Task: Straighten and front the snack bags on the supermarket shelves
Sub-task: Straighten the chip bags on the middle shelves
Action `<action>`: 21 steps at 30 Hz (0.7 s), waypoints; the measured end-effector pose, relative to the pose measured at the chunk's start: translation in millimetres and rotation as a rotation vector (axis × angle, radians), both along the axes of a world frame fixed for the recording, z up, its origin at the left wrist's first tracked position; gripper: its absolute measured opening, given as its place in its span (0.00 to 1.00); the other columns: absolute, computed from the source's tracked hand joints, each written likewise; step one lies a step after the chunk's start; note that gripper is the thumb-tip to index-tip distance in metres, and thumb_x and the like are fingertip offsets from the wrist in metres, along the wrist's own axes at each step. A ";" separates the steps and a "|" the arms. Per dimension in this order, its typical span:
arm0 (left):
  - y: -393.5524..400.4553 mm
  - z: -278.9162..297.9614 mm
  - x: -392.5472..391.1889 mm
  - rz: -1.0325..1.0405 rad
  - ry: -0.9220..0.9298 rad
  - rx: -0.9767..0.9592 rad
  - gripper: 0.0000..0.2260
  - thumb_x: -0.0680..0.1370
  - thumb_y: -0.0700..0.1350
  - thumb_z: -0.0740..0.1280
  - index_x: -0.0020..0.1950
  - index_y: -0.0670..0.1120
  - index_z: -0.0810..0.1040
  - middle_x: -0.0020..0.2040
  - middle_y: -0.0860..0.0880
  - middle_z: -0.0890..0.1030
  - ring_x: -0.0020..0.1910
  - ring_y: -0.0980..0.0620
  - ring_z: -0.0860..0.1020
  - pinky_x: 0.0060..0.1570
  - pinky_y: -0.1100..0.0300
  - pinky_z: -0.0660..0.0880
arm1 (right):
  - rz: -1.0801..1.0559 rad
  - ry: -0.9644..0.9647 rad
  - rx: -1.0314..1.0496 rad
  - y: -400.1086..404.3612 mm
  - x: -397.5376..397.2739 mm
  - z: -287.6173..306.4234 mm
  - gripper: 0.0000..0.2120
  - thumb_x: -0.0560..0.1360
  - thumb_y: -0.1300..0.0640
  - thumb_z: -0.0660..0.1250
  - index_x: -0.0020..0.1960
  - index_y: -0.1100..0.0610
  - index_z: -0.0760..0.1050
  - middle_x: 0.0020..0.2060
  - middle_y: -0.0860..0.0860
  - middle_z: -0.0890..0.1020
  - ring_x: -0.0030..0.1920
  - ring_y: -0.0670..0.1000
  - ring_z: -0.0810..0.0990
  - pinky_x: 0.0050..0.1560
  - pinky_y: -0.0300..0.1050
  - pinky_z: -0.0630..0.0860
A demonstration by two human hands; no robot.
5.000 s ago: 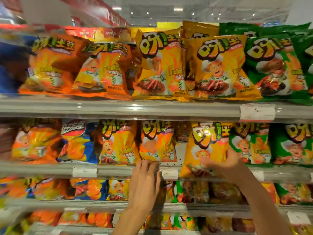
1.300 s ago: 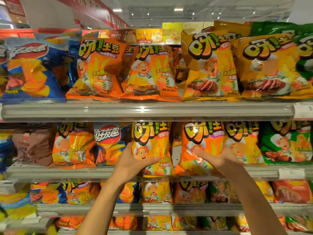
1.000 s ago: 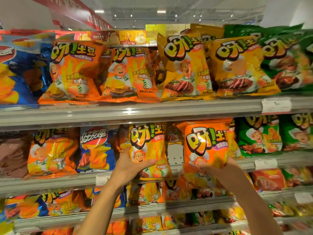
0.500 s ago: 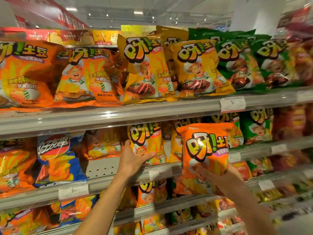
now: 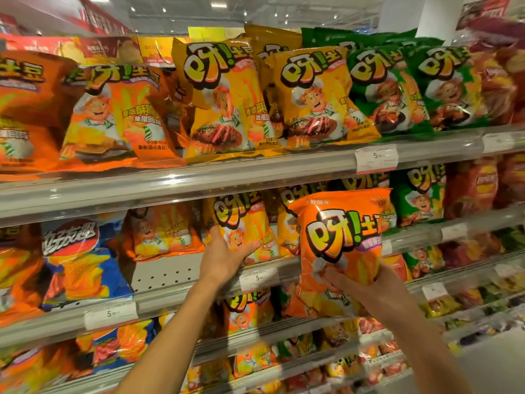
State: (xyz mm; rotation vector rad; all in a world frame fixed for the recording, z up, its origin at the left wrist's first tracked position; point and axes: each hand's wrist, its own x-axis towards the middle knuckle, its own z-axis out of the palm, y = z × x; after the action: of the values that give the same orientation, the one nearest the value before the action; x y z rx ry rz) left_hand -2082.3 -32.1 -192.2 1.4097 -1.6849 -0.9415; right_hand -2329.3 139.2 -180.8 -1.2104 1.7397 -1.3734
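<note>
Single head view, aimed forward and slightly upward at the middle shelf (image 5: 176, 191), taken from close range.

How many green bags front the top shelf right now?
2: left green bag beside the yellow bags, right green bag next to it. More green bags behind them are partly hidden.

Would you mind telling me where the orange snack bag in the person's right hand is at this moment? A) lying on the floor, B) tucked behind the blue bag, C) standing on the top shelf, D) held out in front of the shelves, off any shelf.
D: the right hand holds the orange snack bag from below, in front of the middle shelf.
</note>
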 end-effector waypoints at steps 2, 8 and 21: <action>3.7 0.9 7.6 -0.039 -0.046 -0.045 0.45 0.64 0.63 0.78 0.72 0.46 0.62 0.67 0.46 0.76 0.61 0.43 0.79 0.60 0.44 0.76 | -0.010 -0.016 -0.010 5.2 14.1 -2.9 0.26 0.57 0.33 0.80 0.51 0.40 0.80 0.43 0.38 0.86 0.41 0.39 0.85 0.42 0.40 0.80; 26.9 -2.3 60.9 -0.061 -0.325 -0.328 0.29 0.73 0.64 0.70 0.69 0.51 0.71 0.63 0.51 0.78 0.62 0.49 0.75 0.54 0.57 0.72 | 0.196 -0.065 -0.056 6.7 86.2 2.3 0.29 0.65 0.36 0.78 0.63 0.45 0.80 0.55 0.44 0.86 0.57 0.47 0.84 0.59 0.52 0.80; 84.9 -14.4 249.3 0.267 -0.556 -0.588 0.05 0.76 0.44 0.71 0.50 0.45 0.83 0.48 0.46 0.81 0.49 0.44 0.78 0.46 0.50 0.75 | 0.249 -0.035 -0.137 -54.8 246.3 -20.7 0.22 0.63 0.38 0.80 0.40 0.55 0.79 0.38 0.50 0.85 0.41 0.50 0.85 0.43 0.48 0.81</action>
State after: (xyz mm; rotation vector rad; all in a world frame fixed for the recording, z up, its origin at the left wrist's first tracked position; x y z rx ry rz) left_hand -1833.0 52.9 -206.7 1.4908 -1.8794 0.1261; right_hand -2083.0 84.4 -201.4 -1.4160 1.4348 -1.3709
